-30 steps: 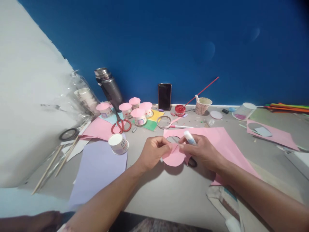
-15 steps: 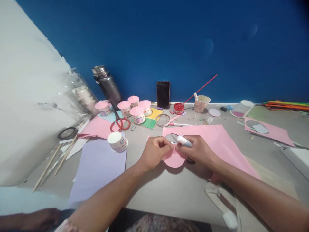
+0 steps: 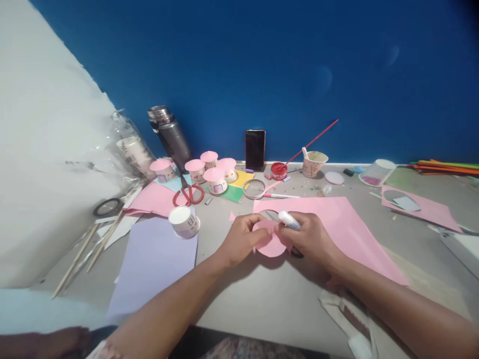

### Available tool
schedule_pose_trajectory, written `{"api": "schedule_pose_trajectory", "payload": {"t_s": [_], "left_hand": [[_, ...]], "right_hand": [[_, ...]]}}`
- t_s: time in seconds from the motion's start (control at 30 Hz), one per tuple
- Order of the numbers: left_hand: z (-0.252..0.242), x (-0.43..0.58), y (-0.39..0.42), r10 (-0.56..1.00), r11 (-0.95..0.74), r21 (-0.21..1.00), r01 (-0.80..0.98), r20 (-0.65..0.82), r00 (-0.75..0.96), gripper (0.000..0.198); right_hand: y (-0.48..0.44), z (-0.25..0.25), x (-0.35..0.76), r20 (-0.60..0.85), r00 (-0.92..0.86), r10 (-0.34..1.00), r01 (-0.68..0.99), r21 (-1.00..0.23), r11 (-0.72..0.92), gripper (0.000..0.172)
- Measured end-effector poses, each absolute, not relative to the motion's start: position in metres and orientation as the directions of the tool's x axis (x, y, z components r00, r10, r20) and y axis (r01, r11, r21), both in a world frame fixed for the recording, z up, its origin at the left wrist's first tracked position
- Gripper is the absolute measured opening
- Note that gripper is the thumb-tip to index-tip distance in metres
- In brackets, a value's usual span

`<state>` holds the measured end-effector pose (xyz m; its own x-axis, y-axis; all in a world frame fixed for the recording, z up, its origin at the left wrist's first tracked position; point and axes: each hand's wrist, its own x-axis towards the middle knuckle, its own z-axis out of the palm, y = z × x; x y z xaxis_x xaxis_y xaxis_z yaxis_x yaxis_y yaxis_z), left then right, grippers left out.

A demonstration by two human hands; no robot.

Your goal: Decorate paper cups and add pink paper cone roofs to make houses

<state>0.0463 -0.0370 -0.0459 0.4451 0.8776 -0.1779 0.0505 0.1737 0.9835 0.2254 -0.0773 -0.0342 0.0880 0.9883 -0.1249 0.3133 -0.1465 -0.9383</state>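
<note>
Paper disc (image 3: 271,245), tube (image 3: 289,221) partly hidden in right hand (image 3: 310,235)

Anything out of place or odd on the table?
Two things: the cup on the lavender sheet has a bare white top, while five cups behind it wear pink discs; and a loose pink scrap lies beside the left hand.

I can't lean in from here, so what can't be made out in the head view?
All in the head view:
- Pink disc: pinched parts, hidden by the left hand and right hand.
- White tube: lower end, hidden by the right hand.
- Dark loop: the rest, hidden behind the right hand.
- Orange sticks: cut off by the right edge.
</note>
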Motion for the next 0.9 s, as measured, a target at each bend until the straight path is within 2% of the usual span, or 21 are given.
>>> {"api": "schedule_pose_trajectory", "payload": {"t_s": [0.2,0.37,0.5,0.53,0.6,0.7,0.8,0.9], "left_hand": [[-0.048,0.044,-0.035,0.910,0.086,0.976,0.200,-0.158,0.383,0.016],[-0.049,0.045,-0.039,0.949,-0.063,0.959,0.277,-0.028,0.313,0.011],[-0.049,0.046,-0.043,0.942,-0.126,0.957,0.261,0.032,0.335,0.008],[-0.048,0.046,-0.043,0.935,-0.107,0.973,0.205,0.028,0.352,0.005],[-0.045,0.045,-0.042,0.920,0.022,1.000,0.014,-0.026,0.392,0.019],[-0.043,0.044,-0.036,0.856,0.337,0.906,-0.258,-0.180,0.485,0.044],[-0.046,0.042,-0.032,0.758,0.535,0.780,-0.326,-0.273,0.592,0.040],[-0.049,0.043,-0.033,0.671,0.626,0.706,-0.332,-0.270,0.690,0.038]], "right_hand": [[-0.079,-0.034,0.226,-0.083,0.009,0.997,0.390,-0.917,-0.080,0.017],[-0.076,-0.034,0.233,-0.009,0.022,1.000,0.399,-0.917,-0.017,0.018],[-0.077,-0.043,0.233,0.023,0.014,1.000,0.413,-0.911,0.015,0.005],[-0.077,-0.045,0.233,0.036,0.023,0.999,0.416,-0.909,0.023,0.005],[-0.077,-0.046,0.233,0.087,0.060,0.994,0.419,-0.907,0.054,0.007],[-0.076,-0.044,0.235,0.219,0.106,0.970,0.416,-0.896,0.156,0.010],[-0.075,-0.044,0.237,0.318,0.095,0.943,0.406,-0.877,0.255,0.010],[-0.075,-0.048,0.237,0.353,0.083,0.932,0.407,-0.866,0.291,0.010]]}}
